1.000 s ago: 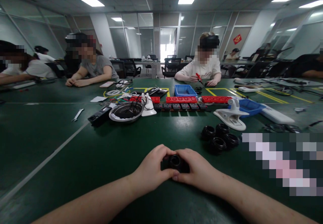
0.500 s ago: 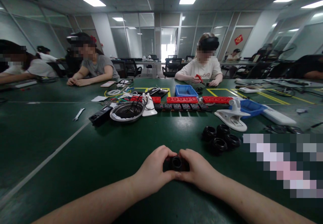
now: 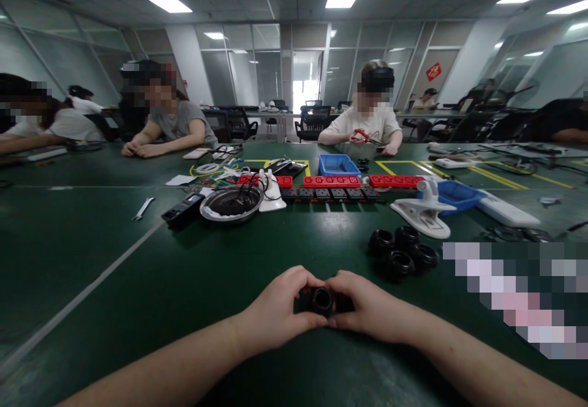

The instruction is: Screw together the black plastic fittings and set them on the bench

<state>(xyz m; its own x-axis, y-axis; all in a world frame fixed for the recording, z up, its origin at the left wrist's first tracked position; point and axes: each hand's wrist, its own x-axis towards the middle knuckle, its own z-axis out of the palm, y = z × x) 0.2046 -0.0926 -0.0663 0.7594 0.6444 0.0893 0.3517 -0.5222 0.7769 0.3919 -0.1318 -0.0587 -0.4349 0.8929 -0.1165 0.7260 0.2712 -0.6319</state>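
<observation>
My left hand (image 3: 287, 303) curls around the left side of a small black ring-shaped part (image 3: 322, 300), thumb at its near side and fingers at its far side. From the right, the fingertips and thumb of my right hand (image 3: 361, 306) close on the same part. Its round hollow opening faces up toward me; its exact kind is hard to tell. Palms and fingers hide its sides. Beyond my right hand stands a cluster of several similar black ring-shaped parts (image 3: 400, 263) on the green table (image 3: 220, 272).
Farther back are a metal bowl (image 3: 232, 217), red socket strips (image 3: 331, 181), a white clip stand (image 3: 422, 211), blue bins (image 3: 339, 165) and a wrench (image 3: 144, 209). Across the table a person (image 3: 376, 119) holds red-handled pliers (image 3: 362, 134); another person (image 3: 177, 122) sits left.
My right fingers and thumb have shifted slightly on the black part, and more of its rim shows. The part stays in place. The person across has moved the red pliers.
</observation>
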